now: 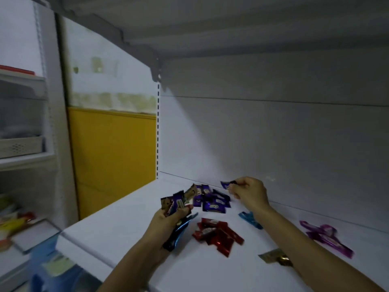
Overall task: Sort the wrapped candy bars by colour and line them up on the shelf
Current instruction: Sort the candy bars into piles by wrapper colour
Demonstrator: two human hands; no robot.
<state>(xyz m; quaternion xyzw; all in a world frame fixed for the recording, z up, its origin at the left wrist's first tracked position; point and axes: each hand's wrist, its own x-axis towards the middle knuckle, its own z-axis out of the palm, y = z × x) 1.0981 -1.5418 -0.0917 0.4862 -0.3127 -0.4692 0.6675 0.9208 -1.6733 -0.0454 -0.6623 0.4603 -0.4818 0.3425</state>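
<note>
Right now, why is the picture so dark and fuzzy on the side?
Head view: the upper shelf shades the back wall, so it's dim; the left edge smears with blur; the red candy bars look fairly sharp.

White shelf, dark purple candies, red bars, magenta wrappers, yellow panel

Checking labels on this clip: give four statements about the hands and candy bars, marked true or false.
1. The right hand pinches a dark purple bar. True.
2. The left hand holds nothing. False: it grips a mixed bunch of bars.
3. The red bars lie grouped on the shelf. True.
4. The gold bar lies among the red bars. False: it lies apart, beside the right forearm.
</note>
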